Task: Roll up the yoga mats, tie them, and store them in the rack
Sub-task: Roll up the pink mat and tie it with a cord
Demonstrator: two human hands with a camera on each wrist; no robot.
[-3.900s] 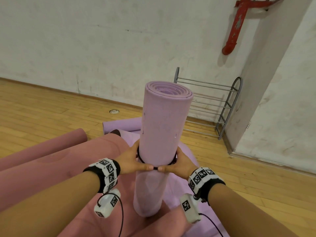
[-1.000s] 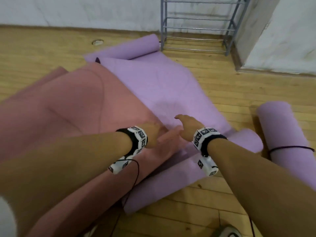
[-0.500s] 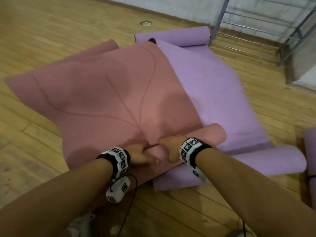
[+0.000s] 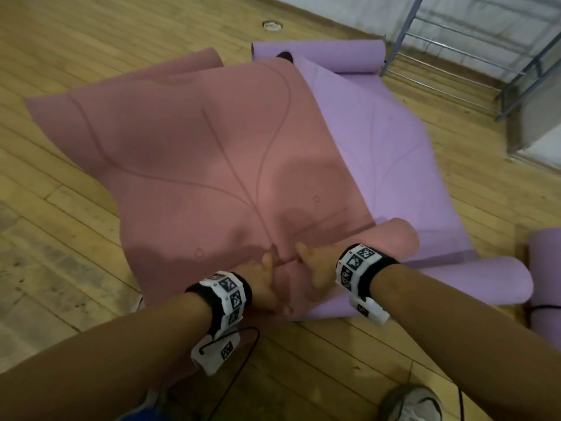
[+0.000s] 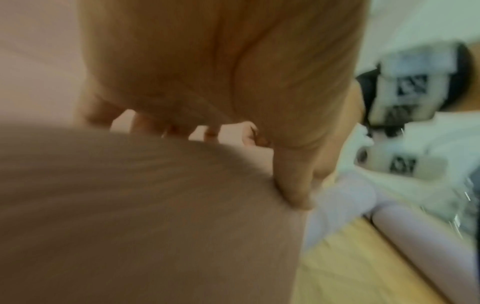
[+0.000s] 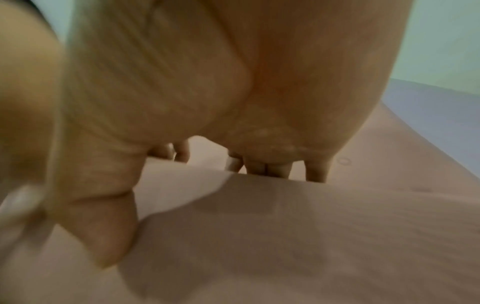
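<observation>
Our left hand [image 4: 263, 285] and right hand [image 4: 315, 273] curl over the pink mat [image 4: 194, 153]'s near roll, on the floor over the purple mat [image 4: 391, 141]. Grip, blurred, seems firm; uneven pushing could cone the roll.

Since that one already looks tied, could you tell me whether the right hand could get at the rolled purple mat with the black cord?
Probably yes: the right hand rests on the pink mat's rolled end, and only bare wooden floor separates that arm from the tied purple roll.
</observation>
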